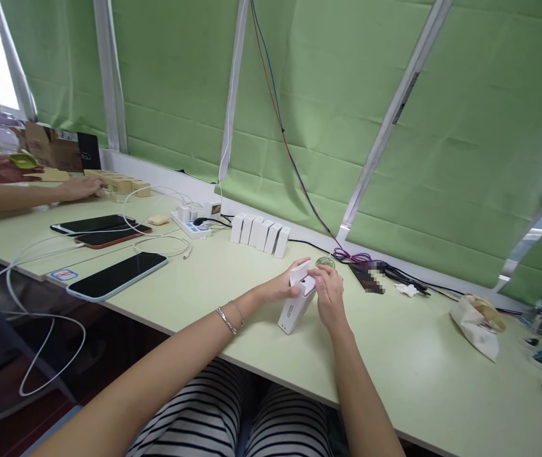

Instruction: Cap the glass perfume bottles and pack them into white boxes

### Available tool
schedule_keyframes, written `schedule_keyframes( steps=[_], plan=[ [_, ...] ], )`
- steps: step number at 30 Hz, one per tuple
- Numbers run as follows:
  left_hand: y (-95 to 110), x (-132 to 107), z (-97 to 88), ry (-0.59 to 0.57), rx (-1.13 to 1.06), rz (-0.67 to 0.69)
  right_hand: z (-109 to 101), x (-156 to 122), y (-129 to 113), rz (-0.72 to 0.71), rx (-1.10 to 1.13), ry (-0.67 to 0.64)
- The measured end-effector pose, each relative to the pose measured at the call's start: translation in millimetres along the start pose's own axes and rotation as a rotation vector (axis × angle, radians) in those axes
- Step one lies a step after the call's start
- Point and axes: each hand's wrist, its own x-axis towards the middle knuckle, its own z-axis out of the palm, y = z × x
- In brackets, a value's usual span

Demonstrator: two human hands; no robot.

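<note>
A small white box (294, 308) stands tilted on the pale green table (395, 362), its top flap lifted. My left hand (283, 285) grips the box from the left, thumb and fingers around its upper end. My right hand (329, 295) is closed on the box's open top from the right, fingertips at the flap. A bracelet sits on my left wrist. What is inside the box is hidden.
A row of several white boxes (260, 233) stands behind, next to a power strip (190, 225) with chargers. Three phones (116, 274) and white cables lie at left. Another person's hands (80, 187) work on tan boxes far left. A paper bag (478, 320) lies at right.
</note>
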Motion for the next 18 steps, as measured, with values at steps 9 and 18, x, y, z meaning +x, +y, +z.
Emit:
schedule_keyframes(
  steps=[9, 18],
  plan=[
    [14, -1, 2.4, -0.16, -0.116, -0.007, -7, -1, -14, -0.147, 0.119, -0.053],
    [11, -2, 1.8, -0.149, -0.138, -0.064, 0, -2, -11, -0.163, -0.074, -0.007]
  ],
)
